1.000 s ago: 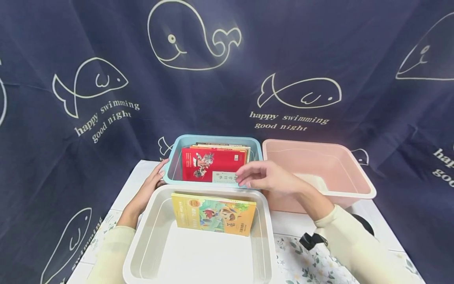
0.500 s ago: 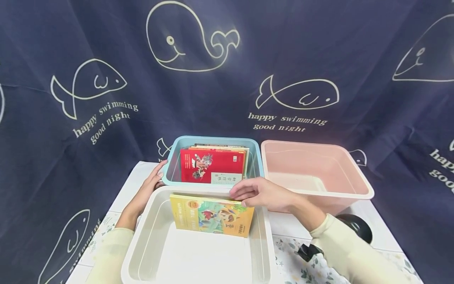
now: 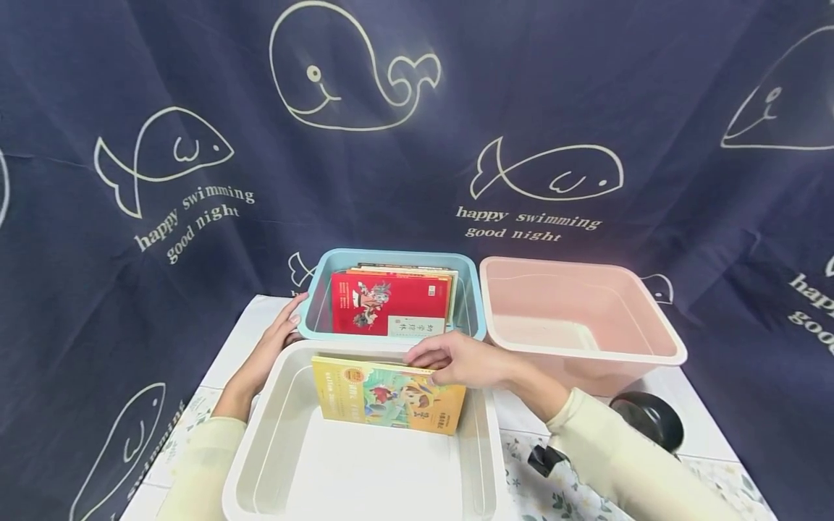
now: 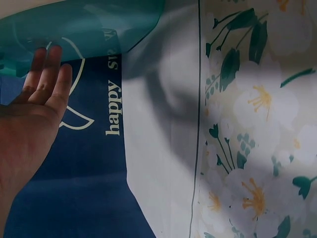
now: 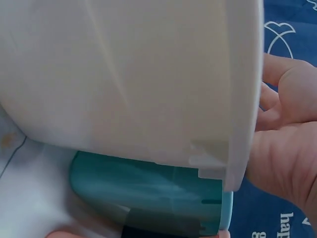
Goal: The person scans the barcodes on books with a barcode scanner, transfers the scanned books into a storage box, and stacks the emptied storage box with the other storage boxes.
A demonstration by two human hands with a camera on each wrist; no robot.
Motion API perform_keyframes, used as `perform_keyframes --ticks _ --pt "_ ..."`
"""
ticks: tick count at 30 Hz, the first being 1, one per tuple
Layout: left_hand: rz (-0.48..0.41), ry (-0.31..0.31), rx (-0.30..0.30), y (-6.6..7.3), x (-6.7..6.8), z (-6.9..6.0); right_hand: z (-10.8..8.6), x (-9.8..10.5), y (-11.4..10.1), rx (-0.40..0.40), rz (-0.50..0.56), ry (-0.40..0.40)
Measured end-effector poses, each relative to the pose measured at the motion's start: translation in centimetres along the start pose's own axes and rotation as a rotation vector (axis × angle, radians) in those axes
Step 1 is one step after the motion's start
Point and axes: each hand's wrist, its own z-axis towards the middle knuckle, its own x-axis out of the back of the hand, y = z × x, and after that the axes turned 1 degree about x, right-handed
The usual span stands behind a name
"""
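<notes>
In the head view, a yellow picture book [image 3: 391, 396] stands on its long edge, leaning against the far wall of the off-white bin [image 3: 270, 427]. My right hand [image 3: 465, 359] grips its top edge near the right end, thumb on the front cover and fingers behind it. The right wrist view shows this hand [image 5: 297, 109] partly hidden past the bin's rim. My left hand [image 3: 270, 344] rests against the left side of the blue bin [image 3: 470, 297]; in the left wrist view its fingers [image 4: 49, 82] look nearly straight on the outer wall. A red book [image 3: 397, 297] fronts several others inside the blue bin.
A pink bin [image 3: 554, 289] sits to the right of the blue one. Right of my right forearm lies a round black object [image 3: 654, 420], partly covered by the sleeve. A floral cloth [image 3: 567, 477] covers the near table, and a dark blue printed curtain [image 3: 404, 188] hangs behind.
My right hand has come down and left from above the blue bin's front rim to the yellow book's top edge, and now grips it. My left hand stays at the blue bin.
</notes>
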Motion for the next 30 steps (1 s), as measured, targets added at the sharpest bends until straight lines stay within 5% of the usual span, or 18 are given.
perform_keyframes --ticks 13,30 --pt "-0.018 -0.007 0.003 0.1 -0.2 0.0 0.4 -1.2 0.1 0.030 -0.155 0.050" --pt "-0.045 -0.009 -0.012 0.2 -0.3 -0.1 -0.5 -1.3 -1.6 0.057 -0.192 0.155"
